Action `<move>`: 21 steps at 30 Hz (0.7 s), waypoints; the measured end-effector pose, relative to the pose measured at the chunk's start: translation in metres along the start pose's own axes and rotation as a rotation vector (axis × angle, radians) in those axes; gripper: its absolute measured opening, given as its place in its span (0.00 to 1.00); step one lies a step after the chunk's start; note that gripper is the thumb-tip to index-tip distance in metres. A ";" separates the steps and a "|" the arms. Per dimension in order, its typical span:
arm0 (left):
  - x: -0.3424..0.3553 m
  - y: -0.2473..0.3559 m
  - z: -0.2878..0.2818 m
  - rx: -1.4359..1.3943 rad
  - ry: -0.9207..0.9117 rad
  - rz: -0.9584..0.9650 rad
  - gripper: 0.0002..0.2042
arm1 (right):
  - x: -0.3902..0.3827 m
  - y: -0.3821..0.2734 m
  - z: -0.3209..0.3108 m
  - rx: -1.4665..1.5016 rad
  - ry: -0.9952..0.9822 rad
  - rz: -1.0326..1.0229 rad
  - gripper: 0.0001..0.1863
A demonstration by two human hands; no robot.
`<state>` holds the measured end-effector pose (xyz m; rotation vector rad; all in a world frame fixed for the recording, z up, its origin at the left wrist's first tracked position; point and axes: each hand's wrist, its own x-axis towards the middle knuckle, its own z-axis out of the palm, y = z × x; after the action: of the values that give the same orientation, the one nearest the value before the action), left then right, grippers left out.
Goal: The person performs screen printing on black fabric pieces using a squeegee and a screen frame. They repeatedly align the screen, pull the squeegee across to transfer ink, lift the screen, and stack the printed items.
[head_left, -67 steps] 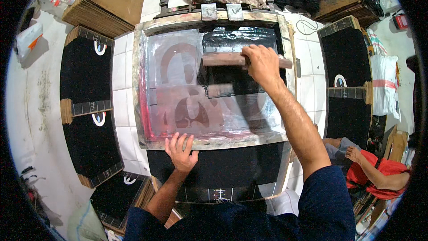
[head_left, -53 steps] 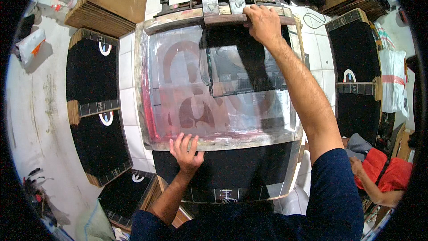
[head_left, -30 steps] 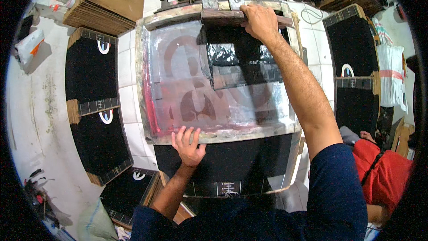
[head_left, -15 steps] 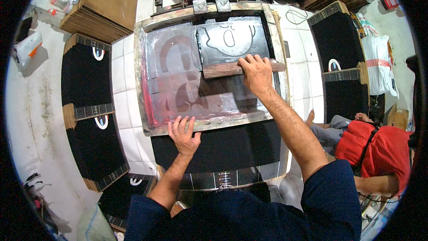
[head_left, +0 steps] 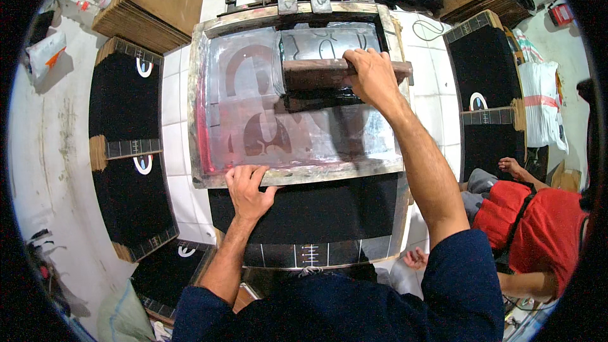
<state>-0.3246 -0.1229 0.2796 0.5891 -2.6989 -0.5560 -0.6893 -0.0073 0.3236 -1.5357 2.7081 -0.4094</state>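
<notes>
A wooden-framed printing screen (head_left: 297,176) lies over a black fabric panel (head_left: 304,212). My right hand (head_left: 375,76) is closed around the right part of a brown wooden squeegee (head_left: 316,75), which stands across the screen's upper right part. Dark wet ink (head_left: 316,99) shows along the squeegee's near side. Beyond it, black outline marks (head_left: 326,44) are partly covered. At the frame's near left rail, my left hand (head_left: 249,191) has its fingers bent over the wood, the thumb lower on the near side. The squeegee's blade edge is hidden.
Black printed panels on boards stand in rows at left (head_left: 126,98) and right (head_left: 484,63). Metal hinge clamps (head_left: 321,4) hold the frame's far edge. Stacked boards (head_left: 152,6) stand far left. A person in a red top (head_left: 538,221) sits close by on the right.
My right hand has pushed the squeegee away from me, over more of the outline marks, and its tilt has changed. My left hand's fingers have drawn closer together on the near rail.
</notes>
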 end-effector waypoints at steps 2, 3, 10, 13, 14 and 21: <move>0.000 0.001 0.000 -0.003 -0.012 -0.014 0.22 | -0.009 -0.002 0.000 -0.014 -0.045 -0.009 0.23; 0.001 0.002 0.000 -0.014 -0.019 -0.035 0.22 | -0.013 -0.004 0.002 -0.017 -0.086 -0.014 0.25; 0.005 0.007 -0.004 -0.009 -0.041 -0.054 0.21 | 0.039 0.021 0.020 -0.012 -0.082 -0.013 0.23; 0.006 0.010 -0.005 0.008 -0.058 -0.062 0.21 | 0.117 0.048 0.024 -0.044 -0.113 -0.017 0.24; 0.006 0.011 -0.006 0.015 -0.060 -0.063 0.21 | 0.144 0.055 0.026 -0.061 -0.170 0.027 0.24; 0.003 0.011 -0.005 0.044 -0.060 -0.069 0.22 | 0.128 0.061 0.039 0.027 0.505 0.022 0.37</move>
<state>-0.3285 -0.1168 0.2892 0.6908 -2.7616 -0.5418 -0.8024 -0.0945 0.2884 -1.5692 3.0501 -0.9448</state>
